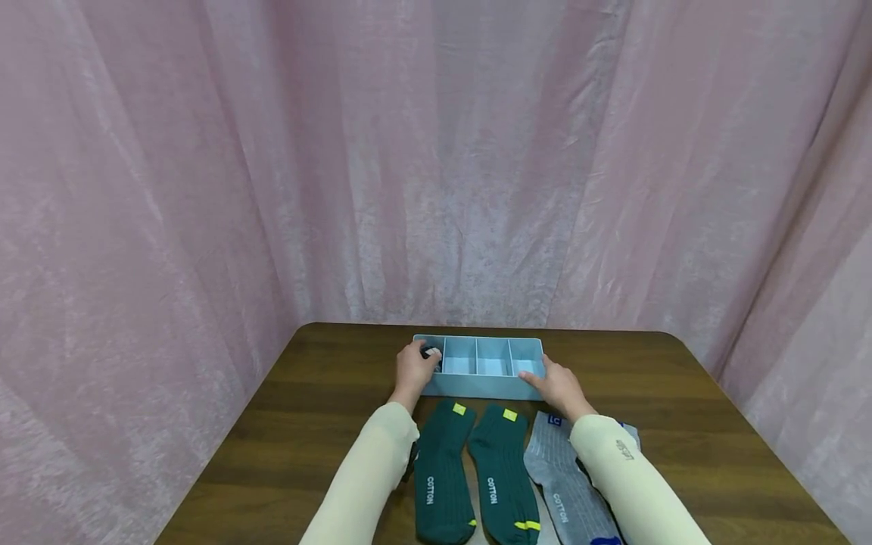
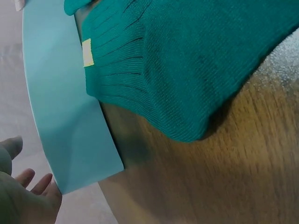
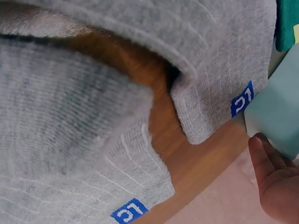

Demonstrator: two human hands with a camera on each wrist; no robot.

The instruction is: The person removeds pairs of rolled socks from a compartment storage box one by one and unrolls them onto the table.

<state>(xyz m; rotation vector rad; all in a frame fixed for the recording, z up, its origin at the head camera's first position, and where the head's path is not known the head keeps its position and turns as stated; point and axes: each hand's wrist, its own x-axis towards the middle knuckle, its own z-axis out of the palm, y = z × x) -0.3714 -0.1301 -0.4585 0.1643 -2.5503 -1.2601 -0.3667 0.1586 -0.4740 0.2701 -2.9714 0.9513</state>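
A light-blue divided storage box (image 1: 485,387) lies across the far part of the table. My left hand (image 1: 413,369) grips its left end, fingers outside the end wall and thumb over the leftmost compartment. In that compartment a dark item with white on it (image 1: 429,352) shows beside the thumb, partly covered by the hand. My right hand (image 1: 560,386) holds the right end, thumb over the front rim and fingers along the side. The right wrist view shows these fingers (image 3: 264,158) against the box's corner. The other compartments show bare bottoms.
In front of the box lie two dark green socks (image 1: 446,469) with yellow tags, side by side. Grey socks (image 1: 568,484) with blue labels lie to their right, partly under the right sleeve. The wooden table (image 1: 306,424) ends at a pink curtain (image 1: 436,166).
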